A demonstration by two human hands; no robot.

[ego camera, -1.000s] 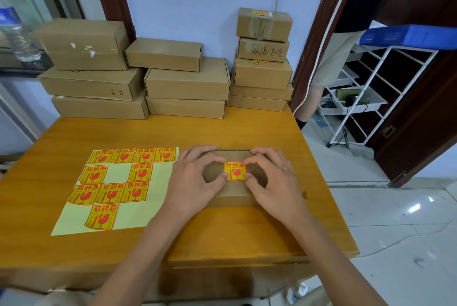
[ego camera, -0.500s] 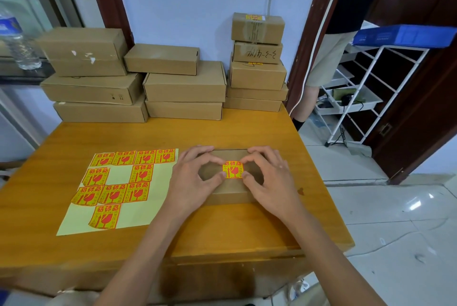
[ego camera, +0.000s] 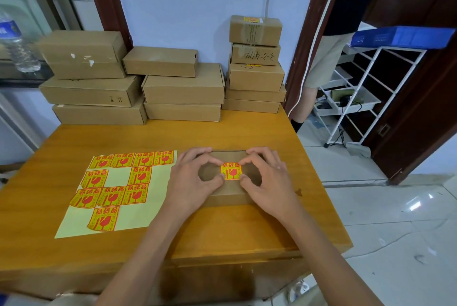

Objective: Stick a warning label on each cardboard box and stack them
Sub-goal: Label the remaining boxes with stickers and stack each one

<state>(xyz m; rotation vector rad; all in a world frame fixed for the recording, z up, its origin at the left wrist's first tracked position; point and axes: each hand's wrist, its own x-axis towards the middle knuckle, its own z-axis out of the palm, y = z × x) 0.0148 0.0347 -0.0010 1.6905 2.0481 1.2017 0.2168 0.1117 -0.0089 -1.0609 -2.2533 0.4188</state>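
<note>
A flat cardboard box (ego camera: pixel 228 200) lies on the wooden table (ego camera: pixel 222 231), right of centre. A red and yellow warning label (ego camera: pixel 231 171) sits on its lid. My left hand (ego camera: pixel 193 182) rests on the box's left part, thumb and forefinger pressing the label's left edge. My right hand (ego camera: pixel 269 182) mirrors it on the right edge. Both hands hide much of the lid. To the left lies a pale yellow sticker sheet (ego camera: pixel 118 177) with several more labels.
Three stacks of cardboard boxes stand along the back wall: left (ego camera: pixel 89 78), middle (ego camera: pixel 183 88), and a taller right stack (ego camera: pixel 254 63). A water bottle (ego camera: pixel 17 46) stands far left. A person (ego camera: pixel 329 58) stands in the doorway by a white rack (ego camera: pixel 358 98) and blue crate (ego camera: pixel 400 36).
Both hands stay on the label on the box, fingertips shifting slightly along its edges. The box has not moved.
</note>
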